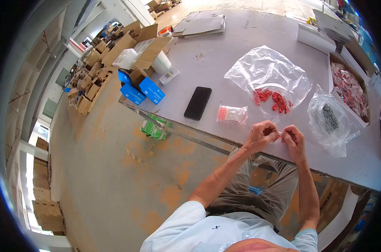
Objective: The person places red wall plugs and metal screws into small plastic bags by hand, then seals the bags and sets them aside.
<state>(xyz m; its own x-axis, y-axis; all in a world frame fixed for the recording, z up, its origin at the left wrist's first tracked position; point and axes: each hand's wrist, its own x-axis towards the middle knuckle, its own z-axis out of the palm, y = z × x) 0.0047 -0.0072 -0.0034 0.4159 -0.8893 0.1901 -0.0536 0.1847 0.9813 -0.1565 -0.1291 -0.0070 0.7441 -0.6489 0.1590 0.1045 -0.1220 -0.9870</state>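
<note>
Over the table's near edge, my left hand and my right hand are close together, each with its fingertips pinched. Between them is a small clear plastic bag with a touch of red, mostly covered by the fingers. Just beyond the hands lies a large clear bag, its mouth towards me, with several red plugs inside. To the left of my left hand is a stack of small clear bags with red strips. Right of my right hand, another clear bag holds a heap of small dark metallic pieces.
A black phone lies left of the small bags. Blue boxes and an open carton stand at the left corner. At the right edge, a box is full of packed red items. Flat cardboard lies at the back.
</note>
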